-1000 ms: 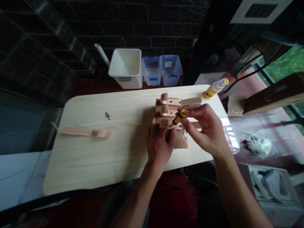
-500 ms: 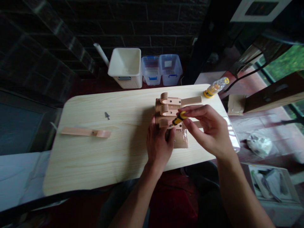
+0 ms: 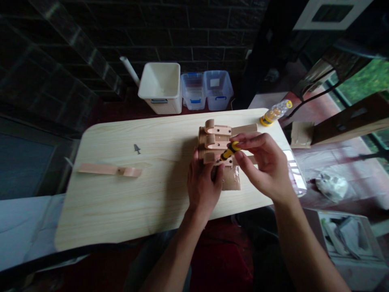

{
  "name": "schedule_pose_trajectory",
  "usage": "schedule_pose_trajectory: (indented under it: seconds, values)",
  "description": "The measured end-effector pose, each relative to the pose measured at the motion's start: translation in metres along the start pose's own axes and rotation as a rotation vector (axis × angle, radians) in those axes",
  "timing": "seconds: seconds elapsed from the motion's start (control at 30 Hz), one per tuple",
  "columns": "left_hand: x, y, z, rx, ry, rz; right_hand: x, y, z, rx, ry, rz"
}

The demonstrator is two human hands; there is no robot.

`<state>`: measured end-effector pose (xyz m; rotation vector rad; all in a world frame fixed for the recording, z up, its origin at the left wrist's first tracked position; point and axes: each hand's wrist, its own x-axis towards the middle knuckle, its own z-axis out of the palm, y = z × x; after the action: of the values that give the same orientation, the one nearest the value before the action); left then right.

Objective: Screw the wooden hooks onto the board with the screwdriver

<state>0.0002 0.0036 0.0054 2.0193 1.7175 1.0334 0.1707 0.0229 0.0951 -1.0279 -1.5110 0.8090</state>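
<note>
My right hand [image 3: 266, 166] pinches a yellow and black screwdriver [image 3: 230, 150], its tip down at a screw hole in the nearest wooden hook strip [image 3: 209, 158]. That strip lies in a row with a middle hook strip [image 3: 212, 142] and a far hook strip [image 3: 214, 129], all on a brown cardboard-like base [image 3: 231, 182]. Gripping the left end of the nearest strip and the base is my left hand [image 3: 204, 186], with the thumb close to the screwdriver tip. Some fingers of my left hand are hidden behind the base.
Another wooden strip [image 3: 107, 169] and a small pile of dark screws [image 3: 137, 149] lie on the table's left half [image 3: 100, 211]. A clear bottle with a yellow base [image 3: 275, 112] stands at the far right corner. Plastic bins [image 3: 161, 103] stand beyond the table.
Both hands keep almost the same place. The screwdriver stays at the nearest strip, with only a slight shift of my right hand's fingers on its handle.
</note>
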Motion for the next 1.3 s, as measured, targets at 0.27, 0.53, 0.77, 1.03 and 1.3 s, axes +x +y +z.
schedule_pose_trajectory:
  seconds: [0.27,0.53,0.77,1.03,1.3]
  values:
    - [0.0,0.0,0.002,0.004,0.012,-0.001,0.001,-0.004,-0.001,0.098,-0.079,0.029]
    - [-0.001,-0.001,0.002,0.014,0.009,-0.007,0.003,0.005,-0.003,0.016,-0.072,-0.008]
    - [-0.001,-0.001,0.002,0.016,0.008,-0.008,0.003,-0.001,-0.003,-0.017,-0.094,0.032]
    - [0.001,0.0,0.001,0.018,0.011,0.0,0.002,-0.004,-0.004,-0.02,-0.12,0.07]
    - [-0.001,-0.001,0.002,0.016,0.012,-0.006,0.002,0.003,-0.003,0.052,-0.107,0.078]
